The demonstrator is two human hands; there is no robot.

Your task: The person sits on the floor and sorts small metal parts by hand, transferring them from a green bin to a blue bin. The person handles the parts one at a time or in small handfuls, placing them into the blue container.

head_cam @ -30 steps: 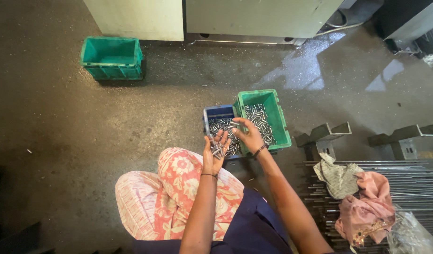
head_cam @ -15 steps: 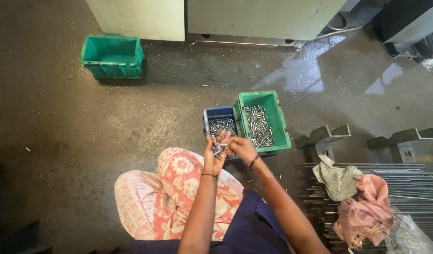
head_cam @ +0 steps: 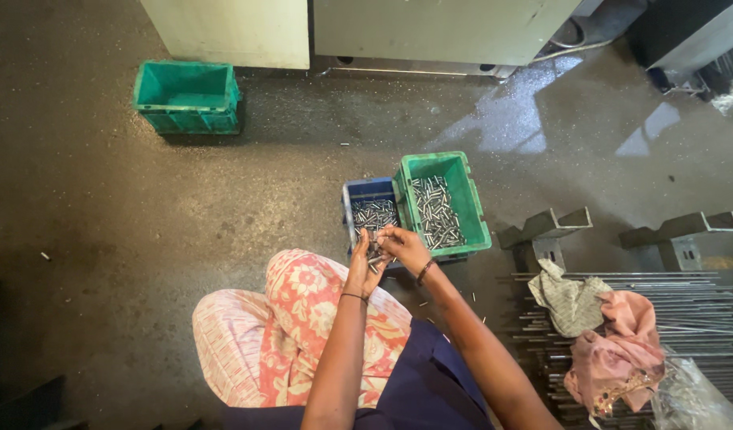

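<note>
Dark concrete floor (head_cam: pixel 143 231) carries a small blue plastic bin (head_cam: pixel 366 209) of short silver metal pins, above which the left hand (head_cam: pixel 361 263) and right hand (head_cam: pixel 404 247) meet, both closed around several pins (head_cam: pixel 375 252).

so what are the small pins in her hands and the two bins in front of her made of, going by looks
The small pins look like bare metal, probably steel: silvery grey with bright glints. The green bin and blue bin look like moulded plastic: solid even colour, thick rims, a dull sheen. Both the left hand and right hand hold pins.
</note>
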